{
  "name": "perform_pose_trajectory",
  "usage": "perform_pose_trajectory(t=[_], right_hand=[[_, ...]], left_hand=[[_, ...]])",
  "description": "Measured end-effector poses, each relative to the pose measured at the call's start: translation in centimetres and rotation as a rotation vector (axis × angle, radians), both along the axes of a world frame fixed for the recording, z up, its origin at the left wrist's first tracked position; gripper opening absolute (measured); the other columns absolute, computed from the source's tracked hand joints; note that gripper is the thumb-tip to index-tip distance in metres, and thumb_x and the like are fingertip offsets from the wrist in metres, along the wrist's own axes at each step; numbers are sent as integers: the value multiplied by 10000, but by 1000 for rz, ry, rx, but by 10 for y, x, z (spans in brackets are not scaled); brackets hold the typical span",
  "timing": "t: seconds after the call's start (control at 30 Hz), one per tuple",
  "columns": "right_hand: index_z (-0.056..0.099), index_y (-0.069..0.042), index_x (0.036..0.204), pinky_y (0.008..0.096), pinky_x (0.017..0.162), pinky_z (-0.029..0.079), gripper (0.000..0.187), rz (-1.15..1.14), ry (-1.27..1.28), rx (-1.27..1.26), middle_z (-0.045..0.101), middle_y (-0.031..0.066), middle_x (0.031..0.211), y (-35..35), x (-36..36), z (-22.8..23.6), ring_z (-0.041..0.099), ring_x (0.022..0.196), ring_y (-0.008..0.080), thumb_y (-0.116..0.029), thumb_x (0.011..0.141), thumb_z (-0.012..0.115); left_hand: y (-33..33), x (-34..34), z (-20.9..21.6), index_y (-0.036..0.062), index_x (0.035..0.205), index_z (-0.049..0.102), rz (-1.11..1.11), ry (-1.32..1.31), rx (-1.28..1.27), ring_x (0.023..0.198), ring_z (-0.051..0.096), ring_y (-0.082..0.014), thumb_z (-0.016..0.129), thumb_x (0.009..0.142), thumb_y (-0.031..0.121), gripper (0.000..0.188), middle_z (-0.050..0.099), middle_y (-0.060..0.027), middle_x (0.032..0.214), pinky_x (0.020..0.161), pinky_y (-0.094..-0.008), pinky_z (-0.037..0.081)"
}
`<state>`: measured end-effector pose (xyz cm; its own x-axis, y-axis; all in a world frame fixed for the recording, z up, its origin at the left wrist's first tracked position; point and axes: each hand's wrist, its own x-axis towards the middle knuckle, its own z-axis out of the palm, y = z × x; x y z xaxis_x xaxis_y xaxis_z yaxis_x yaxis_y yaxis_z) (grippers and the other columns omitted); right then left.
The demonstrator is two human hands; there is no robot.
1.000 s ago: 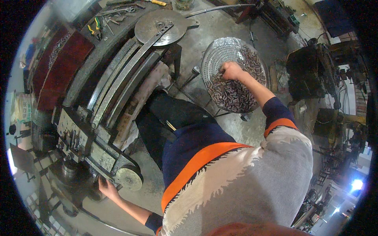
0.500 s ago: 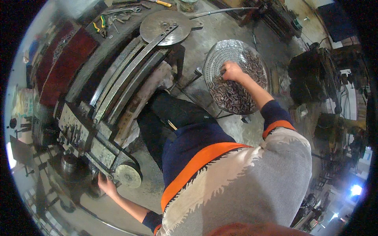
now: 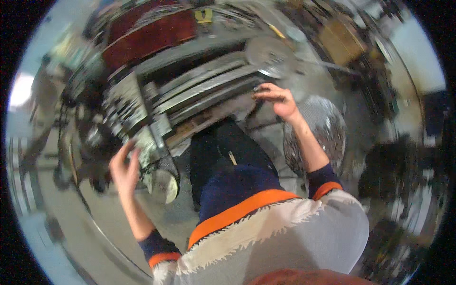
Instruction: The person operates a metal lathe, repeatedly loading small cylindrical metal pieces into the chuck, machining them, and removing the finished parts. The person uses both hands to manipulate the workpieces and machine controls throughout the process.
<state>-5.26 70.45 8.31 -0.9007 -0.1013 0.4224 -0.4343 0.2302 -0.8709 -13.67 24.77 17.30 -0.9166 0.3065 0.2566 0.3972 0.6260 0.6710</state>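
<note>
My right hand (image 3: pixel 283 105) is raised over the front of the machine, its fingers pinching a small dark metal cylinder (image 3: pixel 256 90) at their tips; blur softens its outline. Behind that wrist sits a round perforated metal pan (image 3: pixel 323 121) full of similar small cylinders. My left hand (image 3: pixel 125 170) hangs in the air by the machine's left end, thumb and fingers apart with nothing between them. Closest to it are a metal block (image 3: pixel 147 142) and a pale round wheel (image 3: pixel 164 186). The machine's long metal rails (image 3: pixel 204 90) run between my hands.
A large metal disc (image 3: pixel 270 56) stands at the rails' right end. Beyond the rails lie a dark red tray (image 3: pixel 152 35) and yellow-handled pliers (image 3: pixel 204 17). A cardboard box (image 3: pixel 340 42) is at the far right. My legs (image 3: pixel 228 145) are close under the rails.
My right hand has left the pan and moved up and left with a small metal cylinder. My left hand has risen from beneath the machine's left end. The whole view has turned.
</note>
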Motion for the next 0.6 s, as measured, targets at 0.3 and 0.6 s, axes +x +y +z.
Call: perform_pose_trajectory(t=[0.3,0.6], right_hand=[[602,-9,956,388,840,444,411,384,327,356,520,202,1108,-181,-77,108,540,988,352,-212,599,617],[633,-26,874,376,750,472,362,537,433,495,576,174,972,-267,-116,125,572,872,340,-76,518,592]], left_hand=[[71,2,29,3,864,648,-120,-93,51,678,618,-244,573,828,254,264,624,-170,741,620,-353,460],[-4,10,19,-19,798,635,-19,-79,363,571,569,-93,537,866,214,261,604,-67,605,523,-257,431]])
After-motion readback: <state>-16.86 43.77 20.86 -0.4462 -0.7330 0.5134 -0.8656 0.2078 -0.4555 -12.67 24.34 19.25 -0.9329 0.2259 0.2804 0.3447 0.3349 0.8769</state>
